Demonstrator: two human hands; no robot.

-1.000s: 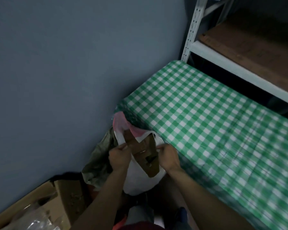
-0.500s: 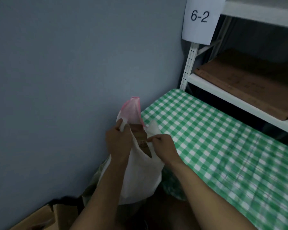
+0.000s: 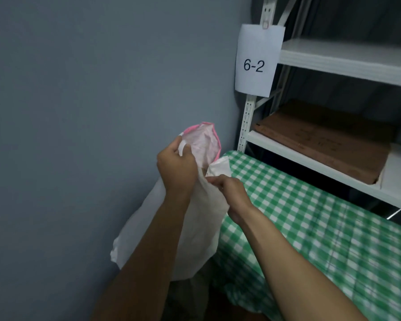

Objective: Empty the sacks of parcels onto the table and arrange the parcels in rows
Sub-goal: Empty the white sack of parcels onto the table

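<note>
2 hands [image 3: 176, 165] [image 3: 229, 193] gripping sack [image 3: 195, 228] mouth, beside table [image 3: 310, 228] edge

We are looking at a white sack [image 3: 195, 228] of thin woven-looking plastic, matt and crinkled, with a pink-trimmed translucent lining showing at its mouth. The table [image 3: 322, 228] is wearing a green-and-white checked cloth that is giving off a faint sheen, like smooth vinyl. The shelving [image 3: 343, 59] is showing white painted metal, its upright perforated. A matt paper label [image 3: 256, 63] is hanging there, and flat brown cardboard [image 3: 322, 144] is looking dull and slightly rough.
</note>
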